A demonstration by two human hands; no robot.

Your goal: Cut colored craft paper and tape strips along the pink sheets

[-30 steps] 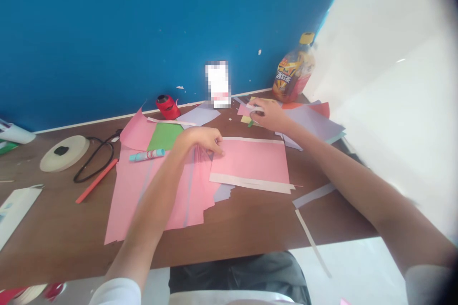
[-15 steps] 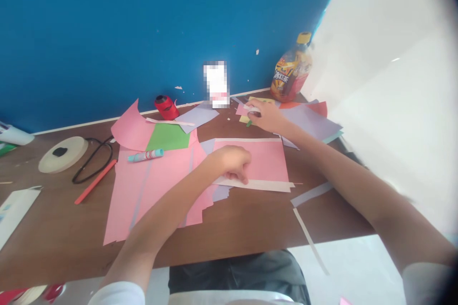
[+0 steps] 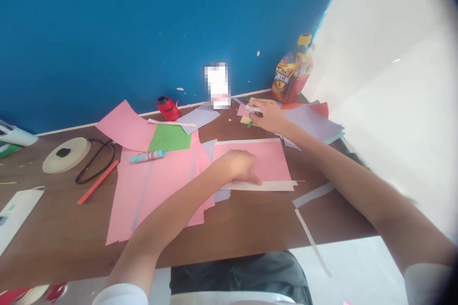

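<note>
Left hand (image 3: 239, 166) has slid right, fingers together, pressing flat on the pink paper sheet (image 3: 268, 162), which lies on the tabletop (image 3: 60, 228). Right hand (image 3: 268, 116) curled, pinching a small white piece (image 3: 251, 110) just above paper scraps (image 3: 307, 121). Bottle (image 3: 291, 74) label reads 冰红茶.

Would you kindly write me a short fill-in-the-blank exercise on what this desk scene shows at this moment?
The left hand presses on a ____ sheet of paper.
The right hand pinches a small ____ object.
The plastic bottle in the corner has a ____ cap.
The wall facing the person is ____.

Missing words: pink; white; yellow; blue.
</note>
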